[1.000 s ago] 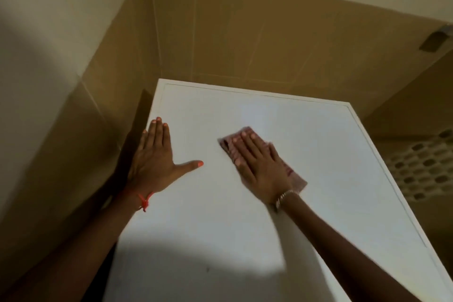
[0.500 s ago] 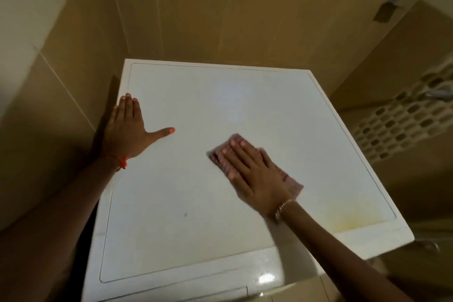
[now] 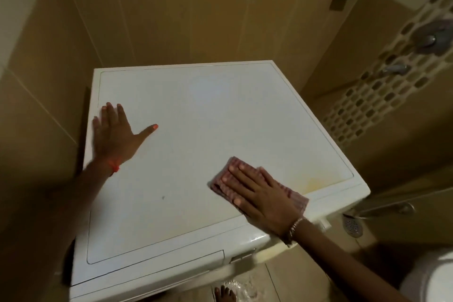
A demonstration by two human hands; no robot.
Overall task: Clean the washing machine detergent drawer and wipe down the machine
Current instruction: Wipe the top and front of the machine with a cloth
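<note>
The white washing machine [image 3: 191, 130] fills the middle of the view, seen from above. My right hand [image 3: 259, 193] lies flat, fingers straight, pressing a pink checked cloth [image 3: 220, 182] onto the lid near its front right corner. My left hand [image 3: 115, 135] rests flat on the lid's left edge with the thumb spread out. A yellowish stain [image 3: 316, 182] marks the lid just right of the cloth. The closed detergent drawer front [image 3: 152, 265] shows along the machine's front left edge.
Beige tiled walls close in behind and on the left. A mosaic strip with shower fittings [image 3: 429, 39] is on the right wall. A metal handle [image 3: 382, 211] and a white toilet [image 3: 431, 279] sit at lower right. My bare foot [image 3: 224, 294] stands on the floor in front.
My right hand has slid the cloth toward the front right of the lid. The view has pulled back and tipped down, showing the machine's front edge and floor. My left hand stays flat.
</note>
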